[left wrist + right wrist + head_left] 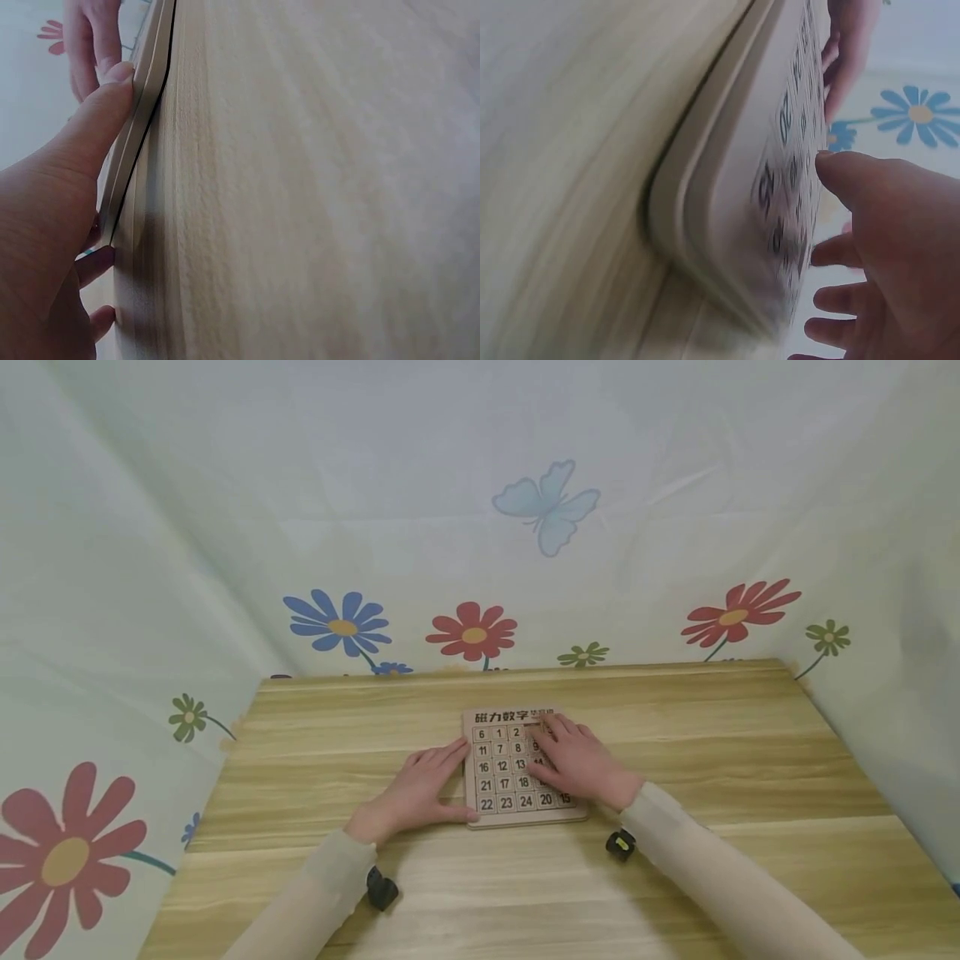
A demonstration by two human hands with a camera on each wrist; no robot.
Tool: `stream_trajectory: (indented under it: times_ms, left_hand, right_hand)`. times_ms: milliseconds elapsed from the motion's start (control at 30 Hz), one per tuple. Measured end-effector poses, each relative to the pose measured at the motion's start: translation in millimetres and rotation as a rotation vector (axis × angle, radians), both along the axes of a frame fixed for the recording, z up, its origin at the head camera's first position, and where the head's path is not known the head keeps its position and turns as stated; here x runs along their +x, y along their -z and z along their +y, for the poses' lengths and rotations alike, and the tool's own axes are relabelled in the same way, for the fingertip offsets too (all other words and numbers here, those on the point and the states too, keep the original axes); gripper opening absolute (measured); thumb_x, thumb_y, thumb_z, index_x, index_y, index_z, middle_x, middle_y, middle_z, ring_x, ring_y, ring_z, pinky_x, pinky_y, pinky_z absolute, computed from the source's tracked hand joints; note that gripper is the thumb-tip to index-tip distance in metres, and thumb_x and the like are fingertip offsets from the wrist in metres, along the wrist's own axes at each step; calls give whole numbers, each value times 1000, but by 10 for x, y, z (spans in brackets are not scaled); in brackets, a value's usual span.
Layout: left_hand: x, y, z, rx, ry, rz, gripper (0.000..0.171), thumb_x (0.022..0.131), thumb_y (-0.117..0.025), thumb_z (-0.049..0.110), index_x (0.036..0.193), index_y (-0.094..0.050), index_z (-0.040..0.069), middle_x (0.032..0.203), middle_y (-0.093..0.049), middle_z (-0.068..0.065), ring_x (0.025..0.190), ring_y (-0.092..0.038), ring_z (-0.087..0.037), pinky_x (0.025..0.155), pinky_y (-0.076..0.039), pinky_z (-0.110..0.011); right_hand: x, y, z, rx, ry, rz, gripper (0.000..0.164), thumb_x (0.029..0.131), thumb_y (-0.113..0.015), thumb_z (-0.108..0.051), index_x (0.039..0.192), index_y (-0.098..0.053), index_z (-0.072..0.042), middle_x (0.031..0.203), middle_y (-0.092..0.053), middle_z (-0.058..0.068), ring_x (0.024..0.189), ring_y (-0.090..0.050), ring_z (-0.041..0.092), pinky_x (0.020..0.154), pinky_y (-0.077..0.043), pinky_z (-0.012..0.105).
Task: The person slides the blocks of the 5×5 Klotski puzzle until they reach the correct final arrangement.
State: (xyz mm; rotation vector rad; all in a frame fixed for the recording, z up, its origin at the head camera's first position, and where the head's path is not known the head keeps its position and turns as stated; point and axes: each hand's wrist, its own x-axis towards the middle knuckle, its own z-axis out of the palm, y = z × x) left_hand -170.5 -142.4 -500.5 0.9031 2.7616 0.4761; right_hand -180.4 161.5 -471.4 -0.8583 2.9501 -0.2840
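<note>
A wooden sliding number puzzle (528,819) lies flat on the table, with dark Chinese lettering along its top and rows of numbered tiles (506,784). My left hand (420,789) rests against its left side, thumb at the near corner and fingers extended toward the far end. In the left wrist view, the thumb (97,124) lies on the puzzle's edge (139,112). Over the right-hand tiles spreads my right hand (585,760), its fingertips near the top row. It covers several numbers. A darker gap shows beside tile 2, partly hidden by the fingers.
The wood-grain table (337,718) extends around the puzzle on all sides. Behind it hangs a pale cloth (637,543) printed with flowers and a butterfly. Small black devices are on both wrists, the left one (382,889) close to the tabletop.
</note>
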Motion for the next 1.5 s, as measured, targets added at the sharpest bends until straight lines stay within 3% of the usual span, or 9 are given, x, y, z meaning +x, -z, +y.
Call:
stream_trajectory:
  times_ms: [200, 767, 933, 1133, 1500]
  left_hand:
    - [5, -8, -2, -4, 1, -7, 117, 83, -69, 77, 167, -23, 10, 174, -20, -6, 156, -28, -29, 124, -21, -56]
    - [12, -40, 31, 8, 7, -7, 115, 84, -70, 75, 166, -25, 9, 173, -22, -7, 154, -31, -31, 122, -23, -57]
    - [8, -21, 23, 17, -1, -12, 116, 83, -71, 75, 166, -24, 9, 173, -22, -6, 155, -31, -29, 123, -22, -56]
    - [2, -2, -5, 9, -3, -4, 117, 83, -69, 77, 167, -23, 10, 174, -20, -5, 155, -31, -29, 123, -22, -55]
    - [22, -49, 8, 23, 13, -3, 114, 84, -71, 73, 166, -26, 7, 173, -22, -8, 154, -32, -32, 122, -23, -58]
  right_hand:
    - [22, 10, 217, 36, 80, -30, 70, 105, -58, -47, 154, -46, 2, 164, -32, 30, 149, -31, 51, 117, -29, 67]
    - [46, 27, 140, -5, 1, -32, 74, 105, -56, -50, 159, -40, -2, 164, -30, 31, 151, -31, 48, 117, -31, 66]
    - [156, 11, 283, -17, -5, -13, 68, 105, -58, -46, 155, -47, -2, 161, -34, 33, 147, -36, 50, 115, -34, 66]
    - [275, -19, 408, -37, -14, -51, 65, 104, -61, -43, 156, -48, -6, 159, -36, 34, 143, -40, 54, 112, -34, 71]
    - [114, 34, 421, -62, 16, -48, 62, 106, -59, -40, 158, -46, -9, 158, -36, 37, 140, -42, 57, 111, -35, 72]
